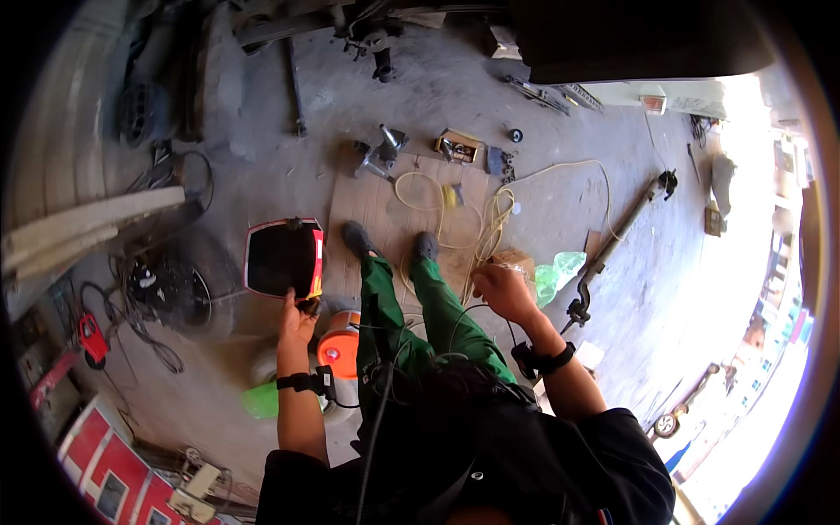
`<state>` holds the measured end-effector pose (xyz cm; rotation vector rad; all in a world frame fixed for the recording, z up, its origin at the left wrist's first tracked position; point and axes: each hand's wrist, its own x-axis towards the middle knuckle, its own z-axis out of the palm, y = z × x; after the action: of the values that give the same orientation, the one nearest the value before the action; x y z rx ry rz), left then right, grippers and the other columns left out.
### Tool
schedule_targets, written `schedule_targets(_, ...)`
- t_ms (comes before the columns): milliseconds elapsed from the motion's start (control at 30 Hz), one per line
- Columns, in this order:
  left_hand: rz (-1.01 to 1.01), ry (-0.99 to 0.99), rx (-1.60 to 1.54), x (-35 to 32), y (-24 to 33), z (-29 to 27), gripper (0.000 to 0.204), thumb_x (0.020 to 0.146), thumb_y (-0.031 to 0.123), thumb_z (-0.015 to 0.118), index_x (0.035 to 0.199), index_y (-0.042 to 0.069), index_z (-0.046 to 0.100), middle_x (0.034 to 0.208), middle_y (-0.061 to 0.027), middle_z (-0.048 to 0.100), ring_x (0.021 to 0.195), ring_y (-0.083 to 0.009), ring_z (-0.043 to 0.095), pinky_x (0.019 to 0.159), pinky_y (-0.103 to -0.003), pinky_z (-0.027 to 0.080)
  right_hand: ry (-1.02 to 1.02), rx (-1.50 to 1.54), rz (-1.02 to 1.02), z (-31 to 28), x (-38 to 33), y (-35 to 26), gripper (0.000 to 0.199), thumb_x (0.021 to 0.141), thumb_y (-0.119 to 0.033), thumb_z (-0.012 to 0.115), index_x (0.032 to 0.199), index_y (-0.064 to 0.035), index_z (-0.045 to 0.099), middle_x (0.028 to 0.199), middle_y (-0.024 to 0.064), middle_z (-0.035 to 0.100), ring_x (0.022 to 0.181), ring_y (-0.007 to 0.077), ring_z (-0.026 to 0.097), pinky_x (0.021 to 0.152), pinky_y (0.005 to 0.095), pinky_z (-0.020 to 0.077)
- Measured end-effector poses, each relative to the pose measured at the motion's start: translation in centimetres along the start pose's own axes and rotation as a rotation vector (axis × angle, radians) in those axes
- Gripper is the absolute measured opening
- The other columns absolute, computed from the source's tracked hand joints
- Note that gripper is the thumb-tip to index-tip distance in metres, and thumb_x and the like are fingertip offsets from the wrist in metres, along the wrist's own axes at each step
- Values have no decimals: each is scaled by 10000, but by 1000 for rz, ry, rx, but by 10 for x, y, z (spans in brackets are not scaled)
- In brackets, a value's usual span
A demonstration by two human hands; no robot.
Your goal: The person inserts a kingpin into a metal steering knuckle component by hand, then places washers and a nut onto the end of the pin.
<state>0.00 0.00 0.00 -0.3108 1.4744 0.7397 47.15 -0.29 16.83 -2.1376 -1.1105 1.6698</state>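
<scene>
Low on the left, my left hand (296,324) grips the near edge of a black-topped, red-sided piece (282,257) that looks like a low rolling seat. Small dark parts like casters show at its far and near edges. Out to the right, my right hand (503,290) is raised with its fingers curled together. Whether anything small sits in them I cannot make out. Behind that hand a cardboard box (514,259) is partly hidden, beside a light green plastic bag (560,276).
A flattened cardboard sheet (350,197) lies under my feet. Yellow hose (499,210) loops across it. Metal parts (382,150) and a small parts box (460,147) lie ahead. A long metal rod (621,229) lies right, a wheel (188,284) left, an orange-lidded bucket (339,350) near my legs.
</scene>
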Motion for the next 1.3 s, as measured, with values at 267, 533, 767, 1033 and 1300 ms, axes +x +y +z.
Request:
schedule_targets(267, -33, -26, 188, 134, 63, 38, 328, 1040, 332, 447, 1020, 58, 627, 875, -97, 682, 734, -225, 656, 696, -367, 559, 63, 105, -19, 71, 76, -8, 268, 945, -215, 577, 1047, 16, 667, 811, 114, 705, 744, 189, 688, 695, 326, 536)
schedule_targets(533, -110, 250, 344, 236, 85, 47, 358, 1017, 448, 407, 1124, 163, 595, 978, -21, 663, 823, -188, 617, 726, -366, 454, 7, 172, 8, 126, 164, -11, 284, 939, -262, 544, 966, -12, 676, 770, 172, 703, 750, 336, 704, 713, 424, 544)
schedule_targets(767, -65, 258, 296, 337, 84, 69, 373, 1001, 462, 417, 1127, 158, 593, 978, -38, 652, 815, -206, 597, 688, -357, 477, -94, 335, 52, 173, 267, 32, 281, 914, -254, 565, 920, 10, 662, 781, 169, 690, 736, 288, 707, 723, 406, 544)
schedule_targets(1033, -47, 342, 139, 506, 69, 86, 358, 969, 422, 466, 1118, 126, 602, 981, -57, 634, 830, -232, 606, 717, -355, 513, -187, 494, 48, 211, 409, 60, 311, 916, -258, 564, 980, 28, 668, 787, 151, 696, 761, 253, 709, 743, 373, 540)
schedule_targets(1300, -38, 218, 63, 629, 109, 93, 300, 950, 346, 527, 1148, 129, 591, 1113, -38, 591, 986, -206, 557, 793, -368, 505, -101, -41, -265, 216, 510, 111, 219, 887, -221, 589, 980, -41, 673, 846, 194, 695, 805, 388, 680, 747, 449, 544)
